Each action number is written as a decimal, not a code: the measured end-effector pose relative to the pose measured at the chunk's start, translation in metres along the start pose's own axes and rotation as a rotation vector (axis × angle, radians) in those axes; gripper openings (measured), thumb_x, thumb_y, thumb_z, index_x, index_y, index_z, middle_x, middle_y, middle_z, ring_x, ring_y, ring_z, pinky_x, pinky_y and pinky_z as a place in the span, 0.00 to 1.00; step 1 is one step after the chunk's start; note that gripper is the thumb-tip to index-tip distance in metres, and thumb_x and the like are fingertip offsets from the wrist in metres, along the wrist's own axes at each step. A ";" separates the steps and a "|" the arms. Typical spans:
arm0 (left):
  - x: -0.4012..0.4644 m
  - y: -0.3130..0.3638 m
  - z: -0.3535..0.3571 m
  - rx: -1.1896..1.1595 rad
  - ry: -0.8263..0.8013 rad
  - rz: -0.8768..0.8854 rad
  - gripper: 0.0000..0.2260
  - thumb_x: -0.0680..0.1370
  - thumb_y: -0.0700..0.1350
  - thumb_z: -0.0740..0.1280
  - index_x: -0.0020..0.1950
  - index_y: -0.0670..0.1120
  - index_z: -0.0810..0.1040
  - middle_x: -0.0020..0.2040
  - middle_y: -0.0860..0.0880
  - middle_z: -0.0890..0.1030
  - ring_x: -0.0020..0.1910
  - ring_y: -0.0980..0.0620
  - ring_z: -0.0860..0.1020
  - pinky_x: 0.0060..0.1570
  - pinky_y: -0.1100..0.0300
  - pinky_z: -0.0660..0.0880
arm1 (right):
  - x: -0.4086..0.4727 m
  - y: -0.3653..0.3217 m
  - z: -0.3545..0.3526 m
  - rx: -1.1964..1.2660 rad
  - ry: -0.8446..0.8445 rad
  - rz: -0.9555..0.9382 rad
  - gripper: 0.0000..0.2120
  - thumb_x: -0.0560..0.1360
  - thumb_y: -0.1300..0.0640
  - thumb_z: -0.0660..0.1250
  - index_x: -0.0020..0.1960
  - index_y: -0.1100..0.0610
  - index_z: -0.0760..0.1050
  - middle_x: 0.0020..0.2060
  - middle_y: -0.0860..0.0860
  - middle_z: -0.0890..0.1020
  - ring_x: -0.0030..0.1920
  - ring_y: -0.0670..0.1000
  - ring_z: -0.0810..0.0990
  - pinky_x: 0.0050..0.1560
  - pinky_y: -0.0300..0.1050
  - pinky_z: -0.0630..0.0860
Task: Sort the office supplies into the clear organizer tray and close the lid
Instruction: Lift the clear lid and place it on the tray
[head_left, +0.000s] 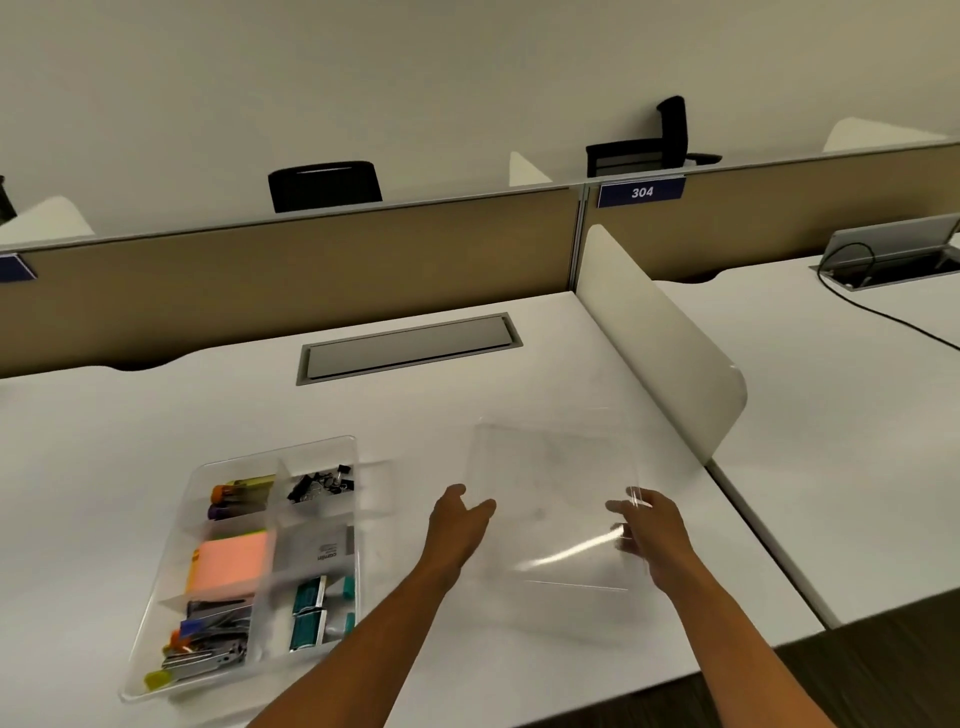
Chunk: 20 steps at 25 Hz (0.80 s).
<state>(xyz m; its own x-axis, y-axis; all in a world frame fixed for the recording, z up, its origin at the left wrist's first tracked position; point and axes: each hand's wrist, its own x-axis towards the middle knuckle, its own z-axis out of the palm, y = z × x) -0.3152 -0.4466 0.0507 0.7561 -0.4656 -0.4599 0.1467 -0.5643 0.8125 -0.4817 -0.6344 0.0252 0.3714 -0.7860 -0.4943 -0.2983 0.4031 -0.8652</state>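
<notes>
The clear organizer tray (358, 519) lies on the white desk at the lower left. Its compartments hold highlighters (240, 500), black binder clips (322, 486), orange sticky notes (231, 564), teal staple boxes (311, 610) and a stapler with clips (208, 654). To its right the clear lid (556, 499) is lifted off the desk between both hands. My left hand (460, 525) touches the lid's left edge with relaxed fingers. My right hand (649, 530) grips the lid's right edge, fingers curled round it.
A white divider panel (660, 343) stands along the desk's right side, close to the lid. A closed grey cable hatch (410, 345) sits at the back of the desk. A tan partition (311, 270) bounds the far edge. The neighbouring desk holds a black cable (893, 317).
</notes>
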 end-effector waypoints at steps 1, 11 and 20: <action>-0.001 0.006 -0.007 -0.006 0.009 0.024 0.28 0.77 0.50 0.67 0.75 0.45 0.62 0.73 0.46 0.67 0.70 0.47 0.68 0.62 0.58 0.66 | -0.006 -0.008 0.006 0.031 0.001 -0.022 0.13 0.76 0.65 0.63 0.60 0.58 0.72 0.48 0.57 0.84 0.34 0.54 0.77 0.36 0.48 0.77; -0.043 0.087 -0.061 0.061 0.055 0.599 0.27 0.79 0.52 0.65 0.75 0.51 0.61 0.77 0.51 0.60 0.76 0.51 0.59 0.72 0.54 0.60 | -0.100 -0.093 0.105 0.207 0.034 -0.573 0.10 0.82 0.62 0.58 0.62 0.53 0.68 0.52 0.51 0.82 0.45 0.51 0.83 0.42 0.47 0.82; -0.094 0.120 -0.121 -0.134 -0.037 0.805 0.33 0.74 0.59 0.68 0.75 0.56 0.59 0.74 0.55 0.66 0.72 0.52 0.67 0.69 0.56 0.67 | -0.195 -0.089 0.202 -0.059 -0.082 -0.813 0.22 0.77 0.59 0.66 0.69 0.59 0.66 0.63 0.52 0.76 0.63 0.51 0.75 0.62 0.49 0.74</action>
<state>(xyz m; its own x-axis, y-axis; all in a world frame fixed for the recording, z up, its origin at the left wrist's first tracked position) -0.2912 -0.3887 0.2347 0.6415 -0.7167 0.2736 -0.3556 0.0382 0.9339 -0.3501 -0.4228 0.1813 0.5536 -0.7846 0.2790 0.0472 -0.3049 -0.9512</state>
